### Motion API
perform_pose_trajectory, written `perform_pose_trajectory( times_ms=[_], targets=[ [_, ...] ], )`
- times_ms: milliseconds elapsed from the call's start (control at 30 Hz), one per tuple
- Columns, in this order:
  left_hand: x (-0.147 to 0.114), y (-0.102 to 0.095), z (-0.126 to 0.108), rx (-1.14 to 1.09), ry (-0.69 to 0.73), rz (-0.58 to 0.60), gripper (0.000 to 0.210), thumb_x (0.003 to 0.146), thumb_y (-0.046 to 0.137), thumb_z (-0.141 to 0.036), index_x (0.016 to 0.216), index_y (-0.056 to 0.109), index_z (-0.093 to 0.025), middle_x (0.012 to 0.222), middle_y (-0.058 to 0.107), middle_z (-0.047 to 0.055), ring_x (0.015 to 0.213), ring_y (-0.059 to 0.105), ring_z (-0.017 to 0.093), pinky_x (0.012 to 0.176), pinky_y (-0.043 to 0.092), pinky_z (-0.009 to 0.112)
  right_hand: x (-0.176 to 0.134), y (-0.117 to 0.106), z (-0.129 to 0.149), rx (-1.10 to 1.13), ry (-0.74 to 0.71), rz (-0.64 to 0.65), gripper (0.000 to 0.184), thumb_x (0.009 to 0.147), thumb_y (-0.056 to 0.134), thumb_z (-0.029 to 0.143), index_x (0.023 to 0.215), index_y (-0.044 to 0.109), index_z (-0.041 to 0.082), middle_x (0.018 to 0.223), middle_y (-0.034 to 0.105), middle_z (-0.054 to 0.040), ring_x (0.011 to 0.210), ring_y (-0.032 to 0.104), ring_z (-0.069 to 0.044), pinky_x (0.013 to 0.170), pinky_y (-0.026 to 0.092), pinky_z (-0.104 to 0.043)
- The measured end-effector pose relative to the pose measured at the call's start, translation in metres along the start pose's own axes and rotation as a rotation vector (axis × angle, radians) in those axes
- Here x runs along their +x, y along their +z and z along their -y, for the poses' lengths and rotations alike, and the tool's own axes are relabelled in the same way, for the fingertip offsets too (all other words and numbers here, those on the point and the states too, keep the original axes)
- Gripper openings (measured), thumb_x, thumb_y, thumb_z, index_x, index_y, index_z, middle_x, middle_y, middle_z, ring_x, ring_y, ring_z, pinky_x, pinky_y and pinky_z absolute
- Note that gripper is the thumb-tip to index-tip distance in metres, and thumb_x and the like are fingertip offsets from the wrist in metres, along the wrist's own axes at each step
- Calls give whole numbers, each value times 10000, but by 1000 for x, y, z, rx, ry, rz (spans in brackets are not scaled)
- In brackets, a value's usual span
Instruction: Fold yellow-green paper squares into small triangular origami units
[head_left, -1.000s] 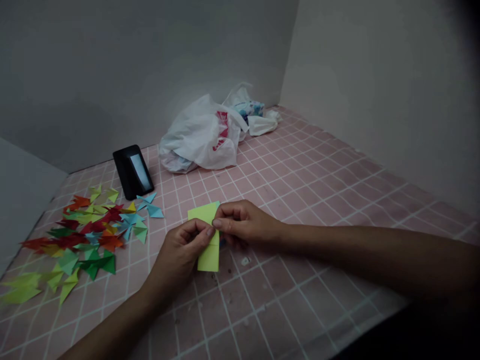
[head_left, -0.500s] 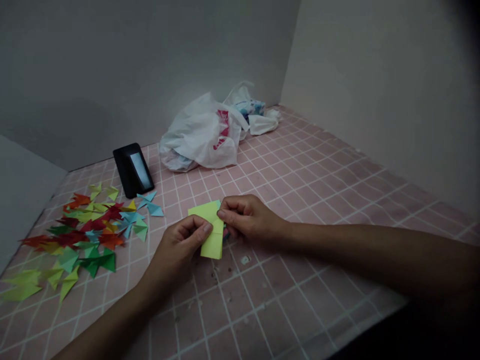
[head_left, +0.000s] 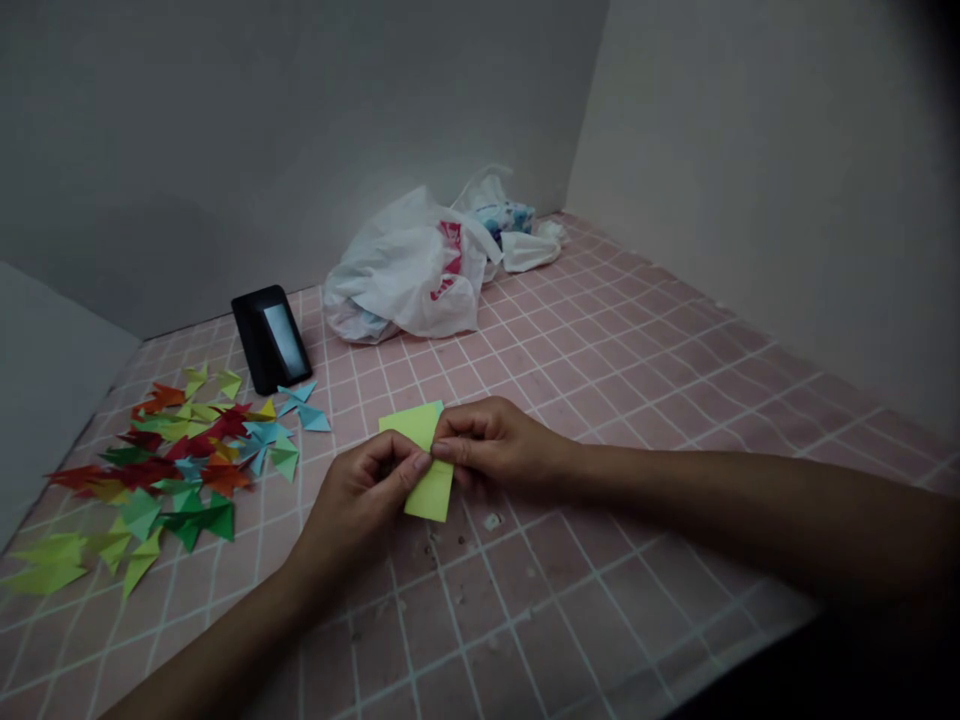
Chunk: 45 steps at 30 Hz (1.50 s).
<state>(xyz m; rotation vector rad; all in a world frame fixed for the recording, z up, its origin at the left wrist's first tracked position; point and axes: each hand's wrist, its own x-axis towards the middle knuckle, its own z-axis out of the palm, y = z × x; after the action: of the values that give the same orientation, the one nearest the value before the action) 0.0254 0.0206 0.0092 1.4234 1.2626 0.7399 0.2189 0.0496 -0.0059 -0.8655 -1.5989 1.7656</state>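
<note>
Yellow paper (head_left: 429,495), folded, is held between both sets of fingers; the fingers of the left hand (head_left: 361,488) pinch its left side, those of the right hand (head_left: 506,440) its right edge; left of the fingers lie many-coloured folded pieces (head_left: 212,436); beyond the fingers are a black device (head_left: 257,345) and a white plastic bag (head_left: 405,265), resting on a pink gridded surface (head_left: 637,350).

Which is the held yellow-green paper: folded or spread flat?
Likely folded, but unsure: the yellow-green paper has differently sloping top and bottom edges; left hand and right hand hide its middle.
</note>
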Motion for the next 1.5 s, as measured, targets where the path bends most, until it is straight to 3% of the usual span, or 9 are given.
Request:
perform_pose_trajectory(
  times_ms=[233,400,467,567,700,867,1033,1167,1500],
  targets=[
    [-1,-3,-2,43,82,-32,296,865,665,-414,702,613,-172,629,560,-15,577,455,98,515,345,203,-5,5,9,-167,-167,-135,263,875,593,200,623,532,155,538,524,50,477,469,-47,463,350,-167],
    [4,-5,2,-162,86,-52,232,906,616,-385,777,615,-192,638,542,-34,548,495,95,504,394,198,0,3,2,178,18,-118,233,888,594,301,700,536,177,477,533,73,364,455,-57,378,350,-168],
    [7,-6,6,-159,162,-81,105,887,655,-320,913,656,-219,717,590,-28,589,554,107,541,445,215,3,1,-2,319,54,-97,239,869,630,334,714,547,173,461,541,73,336,447,-58,352,349,-164],
    [9,-8,9,-84,368,-70,168,854,694,-241,1021,682,-253,858,640,1,646,596,123,561,469,237,4,1,-6,479,96,-12,287,826,689,387,706,557,162,454,549,69,319,437,-52,334,352,-158],
    [5,-9,5,128,620,-82,87,866,669,-169,853,732,-228,826,664,23,789,620,153,726,487,274,2,2,-5,465,205,125,344,804,720,458,724,575,156,446,566,55,312,460,-63,313,324,-157],
    [0,-7,-1,-89,284,-154,135,855,690,-257,742,658,-190,756,637,6,685,582,125,641,467,244,2,-2,2,229,160,-6,340,869,667,435,707,538,165,452,503,82,337,415,-41,354,320,-150],
    [3,0,0,-329,-90,-15,234,766,756,-338,737,589,-177,616,640,-7,549,567,113,546,446,223,3,-4,6,123,-86,-141,333,926,585,472,798,552,166,604,549,47,498,496,-61,467,380,-171],
    [4,3,1,-374,-149,-1,288,721,801,-341,743,569,-171,657,652,-9,570,588,101,555,455,205,2,1,2,151,-36,-60,232,814,721,333,875,571,166,675,598,38,562,545,-79,520,421,-191],
    [3,3,3,-473,-109,-7,210,752,768,-261,839,592,-187,578,617,-40,512,558,83,516,416,176,0,5,0,232,-58,-55,121,842,633,183,955,593,179,658,609,56,521,561,-62,513,437,-175]
  ],
)
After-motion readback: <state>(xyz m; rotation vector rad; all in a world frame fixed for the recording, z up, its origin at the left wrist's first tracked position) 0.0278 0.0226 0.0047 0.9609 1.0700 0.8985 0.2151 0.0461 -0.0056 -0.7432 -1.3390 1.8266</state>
